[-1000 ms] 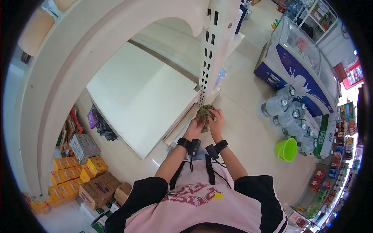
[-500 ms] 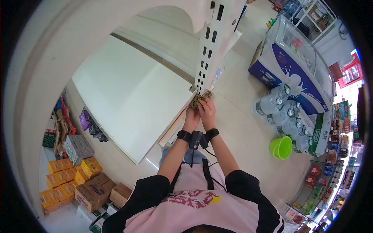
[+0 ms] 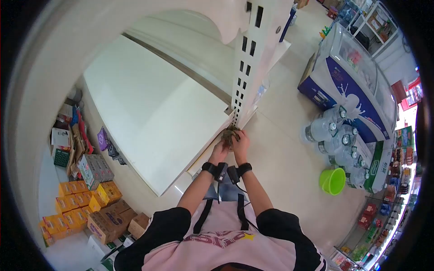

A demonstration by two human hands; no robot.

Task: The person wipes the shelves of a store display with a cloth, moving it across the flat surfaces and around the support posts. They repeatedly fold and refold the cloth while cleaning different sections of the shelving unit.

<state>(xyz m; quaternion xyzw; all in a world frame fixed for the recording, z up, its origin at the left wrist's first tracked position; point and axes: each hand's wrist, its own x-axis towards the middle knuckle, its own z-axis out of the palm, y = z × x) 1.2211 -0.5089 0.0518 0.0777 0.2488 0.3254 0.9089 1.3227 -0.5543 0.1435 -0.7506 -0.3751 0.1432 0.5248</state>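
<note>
A crumpled brownish-green cloth is bunched between my two hands, close to the foot of a white slotted shelf post. My left hand is closed on the cloth's left side. From the right, my right hand grips the same cloth with bent fingers. Just left of both hands lies the front corner of a wide white shelf board. Some of my fingertips are hidden by the cloth.
Yellow boxes and brown cartons stand on the floor at left. On the right are a light-green bucket, packs of large water bottles and a chest freezer. Stocked shelves line the far right.
Both hands and the cloth have come slightly down from the post's base towards me, and the wrists are a little farther apart. The whole view has shifted slightly.
</note>
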